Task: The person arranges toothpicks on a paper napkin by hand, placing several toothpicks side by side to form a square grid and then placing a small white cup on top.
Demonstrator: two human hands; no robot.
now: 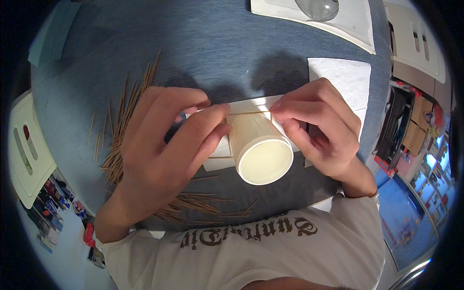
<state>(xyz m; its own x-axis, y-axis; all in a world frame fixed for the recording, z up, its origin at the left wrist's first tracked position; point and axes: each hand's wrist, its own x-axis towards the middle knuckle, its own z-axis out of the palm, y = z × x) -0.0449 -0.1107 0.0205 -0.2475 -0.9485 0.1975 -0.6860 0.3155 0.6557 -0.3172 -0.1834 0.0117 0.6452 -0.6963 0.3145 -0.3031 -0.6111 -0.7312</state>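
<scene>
A pale paper cup (266, 159) stands between my hands on a white sheet (250, 104), with thin brown sticks (248, 113) laid around its base. My left hand (163, 137) has thumb and index fingertips close together at the left end of the stick behind the cup. My right hand (319, 123) pinches near that stick's right corner, beside the cup. Whether either hand grips a stick cannot be told, as the fingers cover the spot. A heap of thin brown sticks (125, 134) lies left of my left hand, and more sticks (195, 203) are scattered below it.
A folded white paper towel (340, 83) lies partly under my right hand. Beyond it, a white sheet (348, 29) carries a clear round object (319, 9). Pale plastic chairs (30, 148) flank the blue-grey table. A teal object (54, 34) sits at the far left edge.
</scene>
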